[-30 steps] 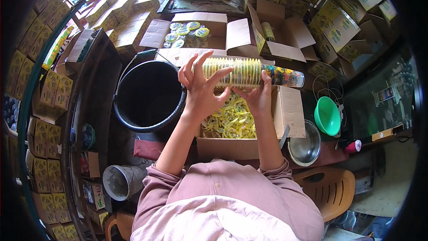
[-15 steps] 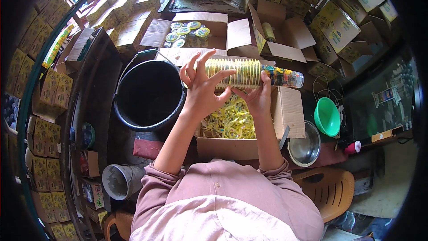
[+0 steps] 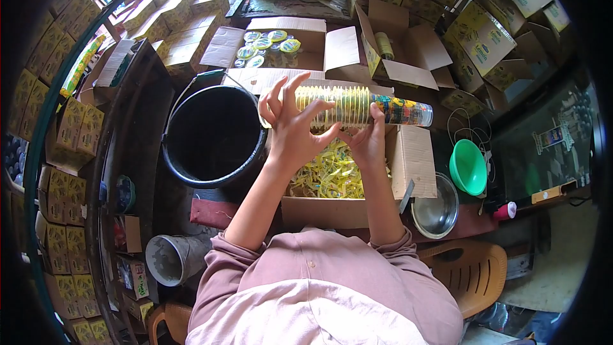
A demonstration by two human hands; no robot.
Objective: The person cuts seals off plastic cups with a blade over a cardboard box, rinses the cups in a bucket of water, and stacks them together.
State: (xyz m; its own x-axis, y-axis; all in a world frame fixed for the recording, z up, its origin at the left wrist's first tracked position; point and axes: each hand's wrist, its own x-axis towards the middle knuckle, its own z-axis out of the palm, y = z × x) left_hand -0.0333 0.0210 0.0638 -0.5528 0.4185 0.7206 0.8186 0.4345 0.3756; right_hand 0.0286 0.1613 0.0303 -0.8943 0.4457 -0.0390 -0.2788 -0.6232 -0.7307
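Note:
A long stack of nested plastic cups (image 3: 402, 110) lies sideways across my hands, above an open cardboard box. Its left part shows spaced yellowish rims, and its right part is tightly nested with colourful print. My left hand (image 3: 290, 121) holds the stack's left part from the near side with thumb and index finger, the other fingers raised and spread. Around the stack's middle, my right hand (image 3: 367, 140) grips with the thumb on top; its other fingers are partly hidden. Beneath both hands, small yellow packets (image 3: 329, 176) fill the cardboard box (image 3: 325, 212).
Left of the box stands a black bucket (image 3: 170, 137). On the right are a metal bowl (image 3: 450, 214) and a green bowl (image 3: 469, 167). Behind, an open carton (image 3: 341, 48) holds round lidded cups (image 3: 262, 45). A grey bucket (image 3: 169, 260) sits lower left.
The stack has shifted slightly left in my hands. My left thumb and index finger have spread a little wider, and my right hand has moved slightly left.

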